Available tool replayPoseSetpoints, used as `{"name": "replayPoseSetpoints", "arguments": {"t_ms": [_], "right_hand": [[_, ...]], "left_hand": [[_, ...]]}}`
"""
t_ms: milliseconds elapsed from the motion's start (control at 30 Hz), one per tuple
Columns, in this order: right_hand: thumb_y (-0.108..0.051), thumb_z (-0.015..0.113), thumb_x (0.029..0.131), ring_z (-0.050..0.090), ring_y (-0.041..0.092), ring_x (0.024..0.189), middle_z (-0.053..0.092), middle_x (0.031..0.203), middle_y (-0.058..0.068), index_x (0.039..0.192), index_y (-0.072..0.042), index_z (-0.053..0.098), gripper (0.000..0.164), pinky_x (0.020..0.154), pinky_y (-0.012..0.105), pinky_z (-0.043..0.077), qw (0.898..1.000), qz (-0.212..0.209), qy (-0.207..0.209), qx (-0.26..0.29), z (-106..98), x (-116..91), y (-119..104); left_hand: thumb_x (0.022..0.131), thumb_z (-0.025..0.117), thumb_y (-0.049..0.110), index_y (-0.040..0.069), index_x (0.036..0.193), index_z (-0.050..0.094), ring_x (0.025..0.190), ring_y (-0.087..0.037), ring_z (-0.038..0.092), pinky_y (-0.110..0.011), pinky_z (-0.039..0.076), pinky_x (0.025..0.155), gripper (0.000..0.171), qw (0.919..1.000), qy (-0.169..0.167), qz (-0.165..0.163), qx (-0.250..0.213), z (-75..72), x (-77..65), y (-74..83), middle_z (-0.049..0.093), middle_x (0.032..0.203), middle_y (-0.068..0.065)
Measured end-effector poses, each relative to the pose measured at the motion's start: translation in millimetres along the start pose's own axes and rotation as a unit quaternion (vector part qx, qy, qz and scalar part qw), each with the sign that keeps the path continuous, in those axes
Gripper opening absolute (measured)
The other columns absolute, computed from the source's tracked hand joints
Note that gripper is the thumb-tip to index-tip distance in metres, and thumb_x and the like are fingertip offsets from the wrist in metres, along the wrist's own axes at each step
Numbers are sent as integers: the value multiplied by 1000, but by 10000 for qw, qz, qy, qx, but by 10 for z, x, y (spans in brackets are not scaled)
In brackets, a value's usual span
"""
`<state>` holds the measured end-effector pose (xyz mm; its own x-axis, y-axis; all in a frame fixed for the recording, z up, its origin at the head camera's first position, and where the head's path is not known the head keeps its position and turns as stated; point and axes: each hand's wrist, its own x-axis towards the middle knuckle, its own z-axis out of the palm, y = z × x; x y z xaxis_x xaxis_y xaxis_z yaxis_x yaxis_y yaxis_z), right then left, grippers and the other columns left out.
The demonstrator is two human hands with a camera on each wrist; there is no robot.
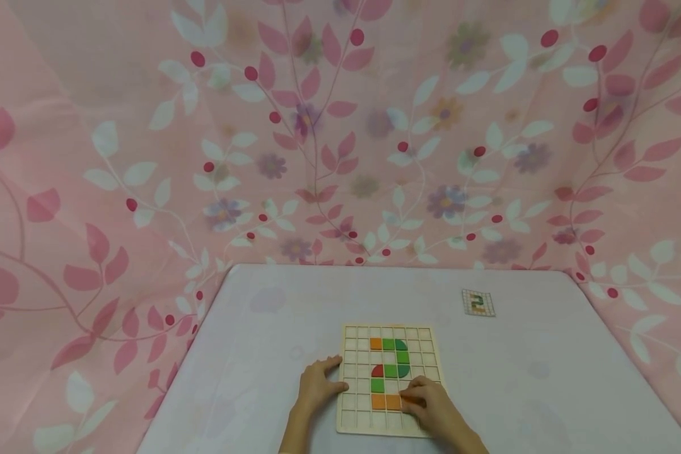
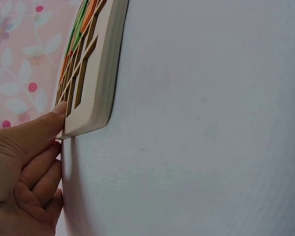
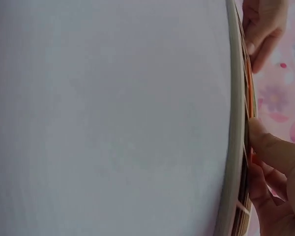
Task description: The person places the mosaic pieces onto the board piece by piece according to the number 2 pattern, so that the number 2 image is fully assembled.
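Note:
A wooden grid board (image 1: 356, 419) lies on the white table, bearing orange, green and red tiles in a curving figure like a 2. My left hand (image 1: 316, 386) holds the board's left edge; in the left wrist view its thumb (image 2: 42, 125) lies over the rim, the other fingers curled beside it. Over the lower right cells, my right hand (image 1: 429, 407) pinches an orange tile (image 3: 254, 159), mostly covered by the fingers. Just left of those fingertips, two orange square tiles (image 1: 386, 402) sit side by side in the grid.
A small card (image 1: 478, 303) with a printed grid and a similar coloured figure lies at the back right of the white table (image 1: 545, 366). Pink floral cloth (image 1: 340, 157) hangs behind the table and along its sides.

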<state>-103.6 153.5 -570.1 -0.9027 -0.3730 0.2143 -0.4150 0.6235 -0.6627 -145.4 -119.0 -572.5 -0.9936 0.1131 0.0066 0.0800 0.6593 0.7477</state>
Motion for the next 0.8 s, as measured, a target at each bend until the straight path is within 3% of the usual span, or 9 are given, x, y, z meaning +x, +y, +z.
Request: {"name": "replayPoseSetpoints", "arguments": {"t_ms": [100, 200, 300, 400, 500, 633, 733, 800], "right_hand": [[-18, 79, 72, 54, 4, 75, 60, 83, -7, 86, -4, 74, 21, 65, 24, 50, 9997, 91, 234, -62, -51, -29, 22], [-25, 82, 66, 45, 1, 63, 52, 70, -9, 71, -10, 68, 21, 55, 19, 43, 9955, 716, 547, -279, -68, -74, 14], [-34, 84, 62, 35, 2, 55, 41, 62, -9, 61, -17, 56, 32, 49, 18, 33, 9865, 1395, 681, -526, -63, -100, -6], [-37, 83, 62, 32, 4, 54, 38, 60, -8, 61, -18, 51, 38, 49, 19, 30, 9826, 1632, 669, -585, -55, -106, -16], [-34, 84, 64, 34, 3, 54, 40, 60, -8, 62, -18, 52, 36, 50, 19, 31, 9829, 1657, 757, -285, -72, -113, 8], [-24, 81, 72, 41, 1, 57, 46, 63, -10, 69, -15, 58, 24, 51, 18, 39, 9830, 1415, 1167, -25, -171, -121, 94], [-17, 77, 77, 51, 6, 66, 57, 74, -4, 84, -6, 66, 17, 56, 23, 48, 9816, 1038, 1563, -367, -307, -130, 175], [-16, 76, 78, 58, 18, 78, 62, 86, 7, 99, 0, 66, 28, 66, 33, 53, 9776, 826, 1782, -756, -433, -130, 230]], "left_hand": [[63, 84, 20, 4, 118, 65, 115, -42, 54, -61, 37, 95, 60, 10000, -15, 18, -14, 3, 0, 9, 61, 121, -20], [64, 84, 20, 4, 118, 64, 116, -42, 54, -61, 37, 96, 60, 10000, -20, 10, 0, 1, -2, 17, 61, 122, -20], [64, 83, 20, 3, 118, 64, 116, -44, 53, -61, 36, 96, 60, 10000, -6, 20, 25, -10, 2, 29, 61, 122, -20], [64, 83, 19, 3, 118, 64, 117, -46, 52, -62, 36, 96, 59, 10000, 25, 42, 72, -19, 2, 34, 60, 123, -20], [65, 83, 19, 3, 118, 64, 116, -52, 49, -64, 34, 96, 59, 9998, 106, 83, 119, -8, -5, 27, 60, 122, -21], [68, 81, 20, 1, 120, 62, 115, -58, 44, -66, 33, 96, 59, 9995, 242, 112, 140, 40, -18, 8, 58, 123, -24], [72, 78, 20, -1, 122, 60, 118, -52, 46, -63, 33, 99, 57, 9991, 390, 160, -2, 44, -33, 20, 57, 125, -25], [75, 76, 20, -4, 123, 58, 121, -49, 45, -61, 32, 100, 57, 9981, 548, 266, -56, 3, -27, 46, 53, 129, -27]]}}
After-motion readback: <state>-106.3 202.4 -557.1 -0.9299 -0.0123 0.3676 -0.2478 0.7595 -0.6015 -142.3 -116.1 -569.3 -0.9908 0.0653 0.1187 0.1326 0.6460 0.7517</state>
